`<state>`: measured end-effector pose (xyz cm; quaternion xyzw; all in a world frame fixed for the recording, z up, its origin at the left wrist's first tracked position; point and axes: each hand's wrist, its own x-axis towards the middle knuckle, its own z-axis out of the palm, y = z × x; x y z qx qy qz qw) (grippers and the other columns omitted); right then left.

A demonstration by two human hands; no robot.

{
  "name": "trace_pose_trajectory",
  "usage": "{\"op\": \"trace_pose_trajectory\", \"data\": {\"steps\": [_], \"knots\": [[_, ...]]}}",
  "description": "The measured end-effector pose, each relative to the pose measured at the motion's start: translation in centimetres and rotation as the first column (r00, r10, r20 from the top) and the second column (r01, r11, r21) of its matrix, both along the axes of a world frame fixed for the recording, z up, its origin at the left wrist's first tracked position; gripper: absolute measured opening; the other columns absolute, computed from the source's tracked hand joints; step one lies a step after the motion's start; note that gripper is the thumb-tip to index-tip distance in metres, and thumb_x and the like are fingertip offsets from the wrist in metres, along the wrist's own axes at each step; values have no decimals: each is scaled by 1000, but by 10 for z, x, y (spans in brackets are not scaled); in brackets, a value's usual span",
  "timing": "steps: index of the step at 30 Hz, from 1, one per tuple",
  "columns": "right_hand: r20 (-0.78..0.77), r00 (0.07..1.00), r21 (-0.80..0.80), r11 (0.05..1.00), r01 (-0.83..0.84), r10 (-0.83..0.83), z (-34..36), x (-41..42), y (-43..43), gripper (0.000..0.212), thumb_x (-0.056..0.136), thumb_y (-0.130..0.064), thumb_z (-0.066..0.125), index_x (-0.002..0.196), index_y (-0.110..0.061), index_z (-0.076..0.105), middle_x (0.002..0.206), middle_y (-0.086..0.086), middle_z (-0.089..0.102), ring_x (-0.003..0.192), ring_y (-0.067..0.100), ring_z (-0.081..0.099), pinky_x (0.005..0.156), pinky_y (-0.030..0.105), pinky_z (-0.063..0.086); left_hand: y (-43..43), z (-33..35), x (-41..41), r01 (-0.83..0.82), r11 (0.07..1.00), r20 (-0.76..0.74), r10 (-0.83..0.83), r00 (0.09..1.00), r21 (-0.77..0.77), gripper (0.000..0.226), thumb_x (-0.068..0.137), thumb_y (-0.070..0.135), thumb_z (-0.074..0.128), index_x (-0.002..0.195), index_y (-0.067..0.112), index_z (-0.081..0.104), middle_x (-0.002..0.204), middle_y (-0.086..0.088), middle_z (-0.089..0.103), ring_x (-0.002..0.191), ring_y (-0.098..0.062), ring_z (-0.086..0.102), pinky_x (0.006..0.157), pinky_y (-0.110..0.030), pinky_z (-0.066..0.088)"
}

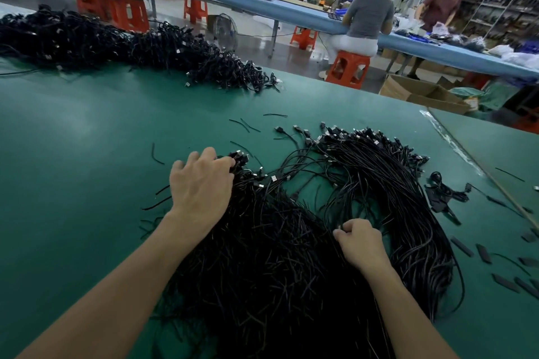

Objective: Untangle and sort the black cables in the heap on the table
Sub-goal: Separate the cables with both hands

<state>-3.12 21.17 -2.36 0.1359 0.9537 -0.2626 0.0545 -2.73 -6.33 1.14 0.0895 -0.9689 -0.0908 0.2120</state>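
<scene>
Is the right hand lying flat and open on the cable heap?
No, the right hand has its fingers curled tight, pinching strands of the black cables.

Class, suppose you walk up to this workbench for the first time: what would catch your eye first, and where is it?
The big heap of black cables fills the near middle of the green table, with the left hand gripping its connector ends and the right hand pinching strands nearer the body. A second heap stretches along the table's far left edge, and orange stools stand out on the floor beyond.
</scene>
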Motion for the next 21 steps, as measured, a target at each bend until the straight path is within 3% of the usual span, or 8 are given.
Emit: {"op": "trace_pose_trajectory", "data": {"steps": [2,4,6,9,13,15,17,21], "knots": [[-35,999,-41,999,15,-16,4,0,2,41,96,-21,57,59,-15,41,58,2,43,51,20,39,53,30,32,3,-2,1,-8,997,26,10,1000,-80,27,96,28,61,120,36,68,100,5,57,99,-21,56,79,-34,34],[-103,994,-56,998,28,-33,10,1,3,29,98,-24,55,72,-13,60,64,1,57,57,18,50,58,30,39,8,-2,0,9,991,67,0,998,-134,25,96,26,58,118,35,67,101,4,53,101,-21,52,78,-35,29],[-179,981,-112,993,48,-67,17,1,1,23,102,-24,50,88,-13,65,75,2,65,66,17,59,58,31,44,11,-1,0,26,988,103,-10,995,-153,25,99,35,50,118,31,65,107,3,52,106,-23,49,81,-38,32],[-275,956,-217,975,44,-104,26,2,-1,22,105,-21,45,95,-12,63,79,3,65,68,16,61,55,28,45,11,2,3,55,984,160,-28,987,-167,37,100,45,42,127,26,58,118,1,49,113,-25,45,88,-41,36],[-410,912,-10,1000,12,-14,41,3,-5,22,105,-21,44,96,-9,60,94,6,51,72,18,51,61,23,40,13,9,10,63,987,152,-40,988,-145,51,97,47,49,140,21,45,125,-2,48,115,-25,46,92,-42,38],[-402,916,-88,995,-49,9,48,4,-9,24,105,-20,43,89,-11,59,85,7,58,60,12,48,48,15,36,20,15,17,147,985,4,-147,989,-95,47,94,40,56,136,20,52,119,-2,53,107,-22,51,91,-40,43],[-370,929,-176,979,-105,33,54,9,-16,26,105,-19,43,86,-14,60,69,3,57,45,6,41,39,16,31,33,21,26,341,940,-117,-338,934,8,38,94,36,59,129,22,59,106,4,56,96,-14,55,88,-35,49],[-425,904,-268,948,-172,44,71,22,-34,30,100,-18,47,73,-16,59,51,-7,47,37,5,34,37,16,26,55,22,28,492,805,45,-534,844,332,45,95,34,59,139,31,47,99,17,56,89,-7,56,87,-34,55]]}}
